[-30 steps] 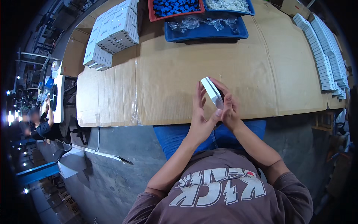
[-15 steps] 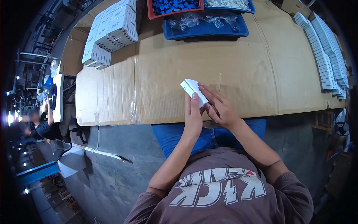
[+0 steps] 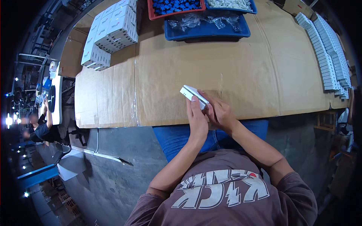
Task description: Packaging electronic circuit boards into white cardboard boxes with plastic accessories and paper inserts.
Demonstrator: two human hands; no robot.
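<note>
A small white box (image 3: 193,95) is held between my two hands, above the near edge of the cardboard-covered table (image 3: 166,75). My left hand (image 3: 197,117) grips its near side, with the thumb pressed on the side face. Fingers of my right hand (image 3: 219,112) close around the box's right end. A dark gap runs along the box's length between its top and its side. Part of the right end is hidden behind my fingers.
White boxes (image 3: 109,28) stand stacked at the far left. Long rows of small white boxes (image 3: 320,51) line the right side. At the back are a blue tray with clear bags (image 3: 207,32), a red tray of blue pieces (image 3: 177,5) and a tray of whitish pieces (image 3: 230,3). A person (image 3: 44,126) works at another table.
The white box has tilted and come slightly nearer to me, turning more of its side into view. Both hands have moved with it, and my right fingers have shifted at its end.
</note>
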